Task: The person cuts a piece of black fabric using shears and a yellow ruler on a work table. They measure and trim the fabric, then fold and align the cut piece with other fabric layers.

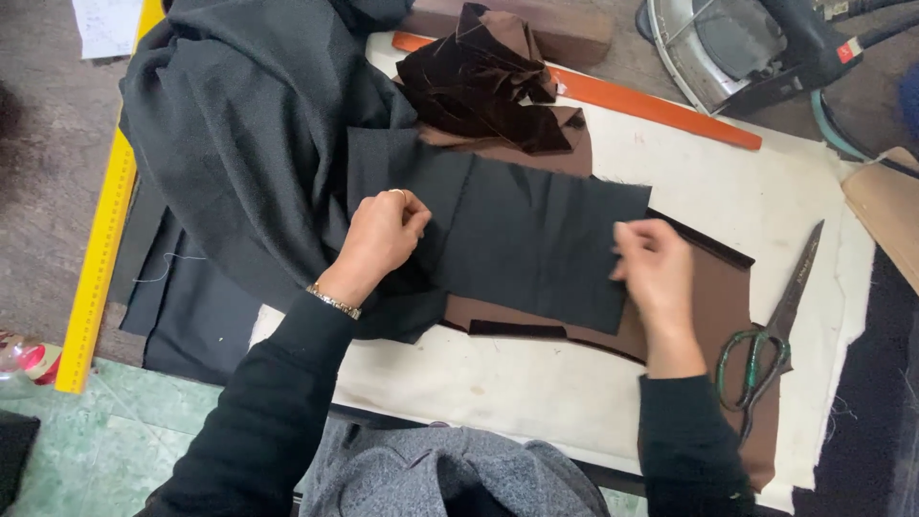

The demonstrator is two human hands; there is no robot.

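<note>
So the person's got a dark charcoal fabric piece (pixel 536 239) laid flat on the white padded table (pixel 536 383), roughly a rectangle with its long axis running left to right across the table, tilted a touch so the right end sits slightly lower. It lies on top of a brown fabric layer (pixel 713 297) that sticks out below and to the right of it. The left hand (pixel 383 235) is curled up and pinching the cloth near the piece's left end, right where it meets the big heap of dark cloth (pixel 249 134) bunched over the table's left side. The right hand (pixel 656 263) has its fingers bent, gripping the piece's right edge. Behind it there's a crumpled pile of dark brown velvet scraps (pixel 488 81), and past that an orange ruler (pixel 613 96) lying diagonally. Big scissors with green handles (pixel 771 335) sit well to the right of the right hand, blades pointing away from the person. A yellow measuring stick (pixel 100 239) runs along the far left edge, and a steam iron (pixel 737 43) sits up in the top right corner.
</note>
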